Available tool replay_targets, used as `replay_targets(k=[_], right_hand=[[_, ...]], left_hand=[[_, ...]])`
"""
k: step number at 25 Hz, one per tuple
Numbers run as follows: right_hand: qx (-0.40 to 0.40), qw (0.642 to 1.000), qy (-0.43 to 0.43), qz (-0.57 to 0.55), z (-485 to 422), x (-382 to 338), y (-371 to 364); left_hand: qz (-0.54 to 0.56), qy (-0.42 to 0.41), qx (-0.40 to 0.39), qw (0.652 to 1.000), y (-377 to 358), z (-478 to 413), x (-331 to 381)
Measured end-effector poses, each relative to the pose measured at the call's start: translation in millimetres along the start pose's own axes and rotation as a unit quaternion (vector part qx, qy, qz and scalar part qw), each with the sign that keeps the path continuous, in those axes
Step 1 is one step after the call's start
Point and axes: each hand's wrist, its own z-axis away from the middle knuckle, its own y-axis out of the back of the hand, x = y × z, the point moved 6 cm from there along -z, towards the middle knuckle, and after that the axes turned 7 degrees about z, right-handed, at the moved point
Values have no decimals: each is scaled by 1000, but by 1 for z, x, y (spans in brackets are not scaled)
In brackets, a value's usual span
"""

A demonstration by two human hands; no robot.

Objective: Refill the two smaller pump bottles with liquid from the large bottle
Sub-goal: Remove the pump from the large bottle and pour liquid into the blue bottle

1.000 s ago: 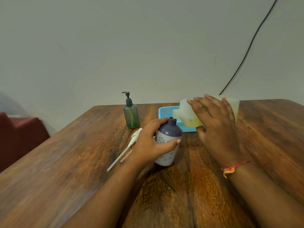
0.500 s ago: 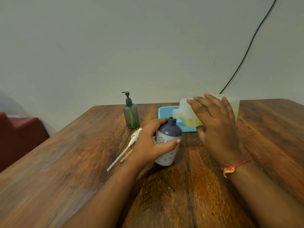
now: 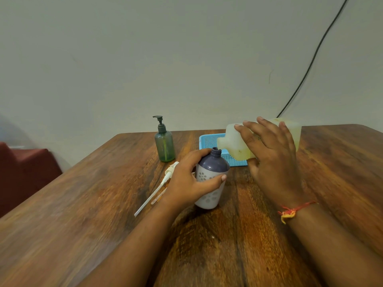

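Note:
My left hand [image 3: 187,181] grips the purple-and-white bottle [image 3: 211,179], which stands on the wooden table [image 3: 103,204] with its neck uncapped. My right hand [image 3: 269,158] holds the large pale bottle [image 3: 234,141] tipped on its side, its mouth right above the purple bottle's opening. Yellowish liquid lies in the low part of the large bottle. The white pump [image 3: 163,183] with its long tube lies on the table left of my left hand. A green pump bottle [image 3: 164,145] stands upright further back, its pump on.
A blue plastic basket tray [image 3: 209,140] sits behind the bottles, partly hidden by the large one. A black cable [image 3: 310,65] runs down the wall at the right. A dark red seat [image 3: 24,172] is off the table's left edge.

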Motion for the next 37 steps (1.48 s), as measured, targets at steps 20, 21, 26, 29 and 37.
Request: replay_targets(k=[20, 21, 26, 29, 37], right_hand=[[8, 1000, 6, 2, 0, -1, 0], [8, 1000, 7, 3, 0, -1, 0], [12, 1000, 8, 4, 0, 0, 0], [13, 1000, 7, 6, 0, 1, 0], [16, 1000, 9, 8, 0, 1, 0]], left_hand=[[10, 13, 0, 1000, 0, 0, -3], [10, 15, 0, 1000, 0, 1, -3], [8, 22, -3, 1000, -1, 1, -2], [15, 23, 0, 1000, 0, 1, -1], [13, 24, 3, 1000, 0, 1, -1]])
